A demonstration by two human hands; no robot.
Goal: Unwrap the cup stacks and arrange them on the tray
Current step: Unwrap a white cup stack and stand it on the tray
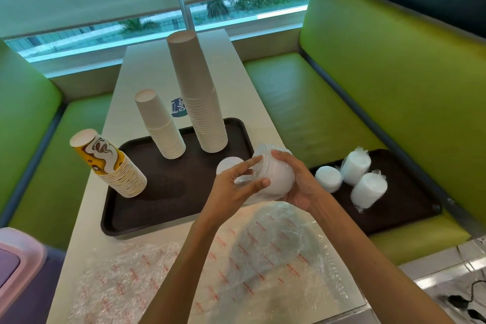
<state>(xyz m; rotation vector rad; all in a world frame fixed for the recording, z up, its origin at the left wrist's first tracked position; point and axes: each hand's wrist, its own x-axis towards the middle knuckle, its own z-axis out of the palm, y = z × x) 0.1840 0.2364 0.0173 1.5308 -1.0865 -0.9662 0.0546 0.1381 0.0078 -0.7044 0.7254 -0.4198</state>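
Clear plastic wrap covers a white cup stack held mid-frame by a brown tray: right hand fingers curl round it, left hand fingers pinch the wrap

**user1:** what's the person got on, arms-wise?

**user2:** bare skin all the way lol. Left hand and right hand are uncovered. Left forearm at 6 o'clock and right forearm at 5 o'clock are bare right to the frame edge. The left thumbnail looks trimmed short.
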